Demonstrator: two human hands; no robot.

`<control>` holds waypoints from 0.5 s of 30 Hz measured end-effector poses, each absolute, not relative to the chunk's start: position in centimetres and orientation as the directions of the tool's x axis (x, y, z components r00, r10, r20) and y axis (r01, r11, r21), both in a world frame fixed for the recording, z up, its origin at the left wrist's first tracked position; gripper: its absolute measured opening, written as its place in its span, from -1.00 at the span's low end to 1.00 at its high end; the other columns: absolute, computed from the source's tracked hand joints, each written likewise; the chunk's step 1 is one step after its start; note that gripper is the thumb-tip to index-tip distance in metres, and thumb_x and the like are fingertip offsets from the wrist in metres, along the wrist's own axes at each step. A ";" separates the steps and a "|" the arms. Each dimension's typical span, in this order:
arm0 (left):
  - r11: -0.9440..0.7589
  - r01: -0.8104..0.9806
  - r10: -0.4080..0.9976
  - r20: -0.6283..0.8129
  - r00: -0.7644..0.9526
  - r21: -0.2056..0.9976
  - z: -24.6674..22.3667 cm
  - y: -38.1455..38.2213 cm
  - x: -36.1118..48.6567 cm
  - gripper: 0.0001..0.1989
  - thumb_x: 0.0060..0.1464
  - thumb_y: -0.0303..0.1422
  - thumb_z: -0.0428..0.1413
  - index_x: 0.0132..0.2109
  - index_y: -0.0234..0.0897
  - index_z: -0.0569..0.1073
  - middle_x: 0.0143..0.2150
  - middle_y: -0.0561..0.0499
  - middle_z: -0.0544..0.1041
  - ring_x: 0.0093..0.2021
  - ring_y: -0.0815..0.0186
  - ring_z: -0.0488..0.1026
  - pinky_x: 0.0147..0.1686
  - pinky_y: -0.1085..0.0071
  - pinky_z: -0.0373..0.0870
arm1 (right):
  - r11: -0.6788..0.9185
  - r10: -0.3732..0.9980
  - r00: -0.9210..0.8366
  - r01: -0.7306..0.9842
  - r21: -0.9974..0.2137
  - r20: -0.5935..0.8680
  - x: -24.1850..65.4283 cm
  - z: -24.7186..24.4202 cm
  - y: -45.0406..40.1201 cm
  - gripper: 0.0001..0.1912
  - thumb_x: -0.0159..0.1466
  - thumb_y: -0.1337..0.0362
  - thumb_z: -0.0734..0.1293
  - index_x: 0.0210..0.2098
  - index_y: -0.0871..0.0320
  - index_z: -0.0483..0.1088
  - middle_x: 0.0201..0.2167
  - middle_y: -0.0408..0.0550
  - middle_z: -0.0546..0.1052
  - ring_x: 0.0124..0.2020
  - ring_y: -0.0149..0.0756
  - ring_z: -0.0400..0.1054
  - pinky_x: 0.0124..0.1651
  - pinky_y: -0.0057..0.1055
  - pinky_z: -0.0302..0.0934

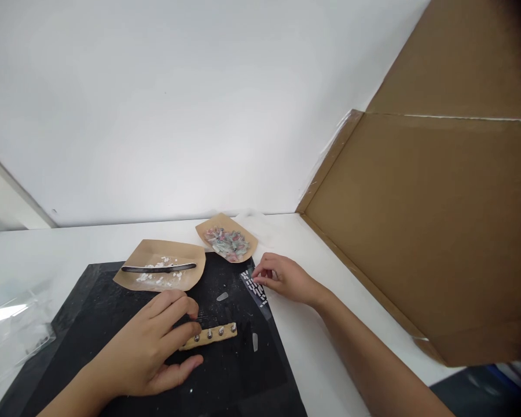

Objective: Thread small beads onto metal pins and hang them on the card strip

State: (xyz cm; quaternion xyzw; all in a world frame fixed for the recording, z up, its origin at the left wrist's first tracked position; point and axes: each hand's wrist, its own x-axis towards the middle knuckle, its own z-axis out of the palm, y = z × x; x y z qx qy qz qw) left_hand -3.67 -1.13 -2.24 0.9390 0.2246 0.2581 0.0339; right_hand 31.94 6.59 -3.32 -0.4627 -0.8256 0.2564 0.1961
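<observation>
My left hand (156, 344) rests over the left end of a tan strip (215, 334) with several round metal studs on it. Its fingers are curved and apart from the thumb, and one fingertip touches the strip, whose left end is partly hidden. At the right edge of the black mat, my right hand (289, 278) has thumb and forefinger pinched over a dark sheet of small white rectangles (254, 288). Whatever is between those fingertips is too small to make out. Two translucent nail tips, one above the strip (222, 296) and one to its right (255, 341), lie on the mat.
A brown paper tray (132, 255) holds white bits and a dark curved nail file (158, 269). Behind it, another paper tray (204, 226) contains small colourful wrapped pieces. Clear plastic bags (21, 330) lie left of the black mat (243, 388). A cardboard panel (417, 231) stands at right.
</observation>
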 end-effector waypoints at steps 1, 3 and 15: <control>-0.896 0.405 0.440 0.471 0.765 0.179 -2.3 -1.1 -3.7 -0.80 0.18 -0.39 0.21 -0.04 -0.28 0.50 -0.06 -0.17 0.44 0.00 0.06 0.37 0.05 0.12 0.36 | 0.449 0.856 -0.511 0.665 -0.597 0.075 31.8 -3.5 6.6 -0.81 0.39 0.08 0.43 -0.14 0.02 0.62 -0.21 -0.06 0.54 -0.25 -0.28 0.44 -0.18 -0.39 0.29; -0.895 0.408 0.442 0.475 0.761 0.178 -2.3 -1.1 -3.7 -0.80 0.18 -0.39 0.21 -0.04 -0.27 0.51 -0.05 -0.17 0.44 0.00 0.06 0.37 0.06 0.11 0.37 | 0.452 0.851 -0.522 0.671 -0.587 0.058 31.7 -4.0 6.6 -0.80 0.37 0.08 0.45 -0.10 0.01 0.62 -0.21 -0.06 0.54 -0.24 -0.27 0.44 -0.18 -0.39 0.29; -0.897 0.402 0.440 0.472 0.764 0.185 -2.1 -1.0 -3.6 -0.78 0.16 -0.36 0.22 -0.04 -0.28 0.50 -0.06 -0.17 0.45 -0.02 0.07 0.38 0.06 0.13 0.34 | 0.404 0.866 -0.500 0.696 -0.593 0.002 31.8 -4.3 6.8 -0.90 0.35 0.20 0.46 -0.16 0.03 0.61 -0.20 -0.07 0.53 -0.23 -0.27 0.45 -0.17 -0.39 0.29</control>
